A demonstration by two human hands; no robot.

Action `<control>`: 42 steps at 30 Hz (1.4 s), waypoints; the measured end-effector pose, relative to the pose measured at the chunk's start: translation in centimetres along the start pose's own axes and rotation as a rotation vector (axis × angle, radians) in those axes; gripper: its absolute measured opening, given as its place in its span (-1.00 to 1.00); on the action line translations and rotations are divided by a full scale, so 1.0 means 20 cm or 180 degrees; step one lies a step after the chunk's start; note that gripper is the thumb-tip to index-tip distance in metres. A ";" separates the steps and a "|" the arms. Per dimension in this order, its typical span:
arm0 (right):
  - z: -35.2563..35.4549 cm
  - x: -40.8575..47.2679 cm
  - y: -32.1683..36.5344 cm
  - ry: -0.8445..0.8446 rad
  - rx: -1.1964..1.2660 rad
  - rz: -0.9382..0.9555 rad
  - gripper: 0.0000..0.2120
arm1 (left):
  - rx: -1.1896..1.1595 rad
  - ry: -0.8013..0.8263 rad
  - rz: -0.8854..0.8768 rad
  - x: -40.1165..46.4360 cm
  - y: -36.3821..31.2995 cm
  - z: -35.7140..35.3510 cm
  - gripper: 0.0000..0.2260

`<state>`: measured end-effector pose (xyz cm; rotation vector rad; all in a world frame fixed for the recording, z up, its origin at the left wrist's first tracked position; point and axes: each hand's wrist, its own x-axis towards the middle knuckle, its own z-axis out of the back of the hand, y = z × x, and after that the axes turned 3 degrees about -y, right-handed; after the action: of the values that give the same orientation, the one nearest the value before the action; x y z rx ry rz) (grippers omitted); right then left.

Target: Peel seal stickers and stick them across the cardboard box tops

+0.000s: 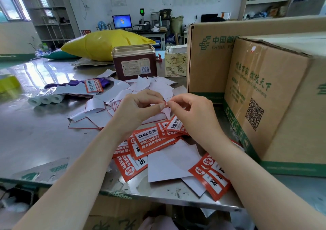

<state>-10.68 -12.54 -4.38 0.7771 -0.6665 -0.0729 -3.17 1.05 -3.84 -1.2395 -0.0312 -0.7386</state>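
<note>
Steel tabletop [35, 134] fills the left side, carrying three white paper rolls [45, 99] lying side by side and, behind them, a purple cloth [74, 83] partly buried under backing sheets, with one red-and-white sticker [93, 86] on top whose print is too small to read. Farther back sit a yellow bag [104, 43] and an open dark red tin [135, 62] with a barcode label; its text is not legible. White peeled backing papers [109, 95] lie scattered in front of the tin.

At the middle, the left hand [137, 108] and right hand [191, 111] meet fingertip to fingertip, each pinching a corner of one seal sticker [166, 108] held above the table; most of that sticker is hidden by the fingers, so whether its backing has parted cannot be told. Beneath the wrists lies a loose pile of seal stickers [151, 139], red with white panels, one reading "此标签撕" before the forearm cuts it off.

On the right stand two cardboard boxes: the rear box [210, 62] shows a green logo, "中国邮" and "CHINA P", the rest hidden by the front box [275, 92], which bears green script and a QR code; its far end runs out of frame.
</note>
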 end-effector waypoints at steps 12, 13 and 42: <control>0.04 0.00 0.02 0.0232 0.0953 -0.0527 -0.83 | -0.1465 0.0536 0.0825 0.01 0.00 -0.01 -0.93; 0.03 0.00 0.02 0.0233 0.0973 -0.0540 -0.84 | -0.1333 0.0542 0.0814 0.01 0.00 -0.02 -0.86; 0.02 0.02 0.02 0.0274 0.1216 -0.0526 -0.91 | -0.0040 -0.0542 0.1000 0.04 0.03 -0.03 -0.72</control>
<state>-10.62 -12.67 -3.72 1.1966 -0.5391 -0.0628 -2.40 0.21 -4.28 -1.2801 0.0282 -0.3608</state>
